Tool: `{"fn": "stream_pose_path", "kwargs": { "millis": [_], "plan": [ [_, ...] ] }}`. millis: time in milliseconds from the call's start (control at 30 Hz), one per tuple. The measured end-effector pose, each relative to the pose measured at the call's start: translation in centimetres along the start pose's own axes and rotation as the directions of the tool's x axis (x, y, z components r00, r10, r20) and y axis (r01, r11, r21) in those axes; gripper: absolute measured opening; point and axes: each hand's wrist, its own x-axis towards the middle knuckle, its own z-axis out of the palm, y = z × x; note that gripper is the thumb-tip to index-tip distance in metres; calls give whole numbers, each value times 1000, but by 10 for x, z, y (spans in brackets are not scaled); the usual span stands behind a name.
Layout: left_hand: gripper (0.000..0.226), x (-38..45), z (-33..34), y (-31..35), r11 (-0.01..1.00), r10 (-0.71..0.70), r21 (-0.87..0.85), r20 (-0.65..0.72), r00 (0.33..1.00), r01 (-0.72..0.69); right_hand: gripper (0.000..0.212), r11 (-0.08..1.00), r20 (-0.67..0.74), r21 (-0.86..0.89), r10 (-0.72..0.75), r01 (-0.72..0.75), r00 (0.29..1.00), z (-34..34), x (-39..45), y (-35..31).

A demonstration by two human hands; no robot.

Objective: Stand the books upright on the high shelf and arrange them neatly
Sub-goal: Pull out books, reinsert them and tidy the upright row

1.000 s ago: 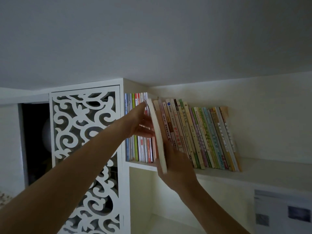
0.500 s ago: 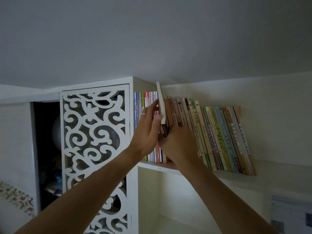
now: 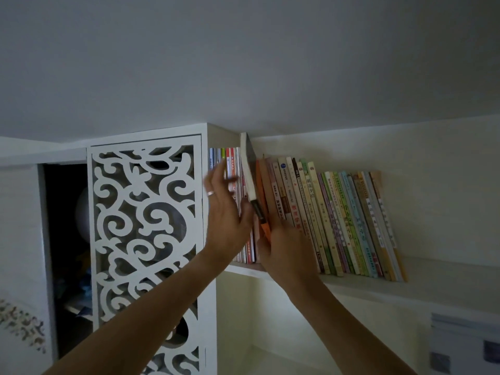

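Landmark: we fix every place against the fretwork panel (image 3: 146, 234), the white cut-out door at the left of the high shelf (image 3: 359, 280).
Upright books: just right of the panel we find a short run of books (image 3: 230, 169) standing straight against the cabinet side.
Left hand: the left hand (image 3: 224, 220) is raised in front of that upright run, fingers straight and spread, a ring on one finger; its grip is slack and we see nothing held in it. Its thumb lies close by the white book, though we cannot tell whether they touch.
White book: next rightward, the white book (image 3: 248, 169) sits in the gap between the upright run and the slanted row, riding higher than its neighbours, its top near the ceiling. Its long axis runs near vertical, top tipped slightly toward the panel, page edge facing us.
Right hand: the right hand (image 3: 284, 253) is low at the gap, fingers curled at the base of the white book and the orange-spined book (image 3: 263, 212); we judge it grips there, but the fingers are hidden.
Leaning row: farther right, the leaning row (image 3: 338, 217) tilts tops toward the panel, feet on the shelf.
Step in hand: we judge the white book is being seated into the gap.
Next move: we judge it must go down to the shelf board, then the slanted row must be pushed upright.
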Motion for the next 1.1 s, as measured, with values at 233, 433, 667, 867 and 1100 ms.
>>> {"fn": "stream_pose_path", "kwargs": {
  "millis": [233, 433, 667, 867, 1100],
  "plan": [
    [36, 20, -29, 28, 519, 811, 297, 124, 571, -802, 12, 1000, 38, -15, 11, -10, 999, -11, -1, -9],
    [52, -17, -22, 49, 255, 403, 461, 748, 527, -850, 23, 946, -69, 125, 309, -299, 949, 1, -2, -37],
    [51, -9, -24, 68, 36, 29, 752, 658, 752, -659, 24, 974, -248, -215, -122, 68, 961, 6, -9, -24],
    [19, 0, -36, 88, 216, -100, 723, 685, 721, -656, 49, 996, -364, -74, -79, 56, 928, 2, -31, -14],
    [13, 14, -66, 136, 186, -202, 827, 560, 804, -530, 58, 997, -525, -60, -69, 45, 848, -27, -38, -6]
  ]
}}
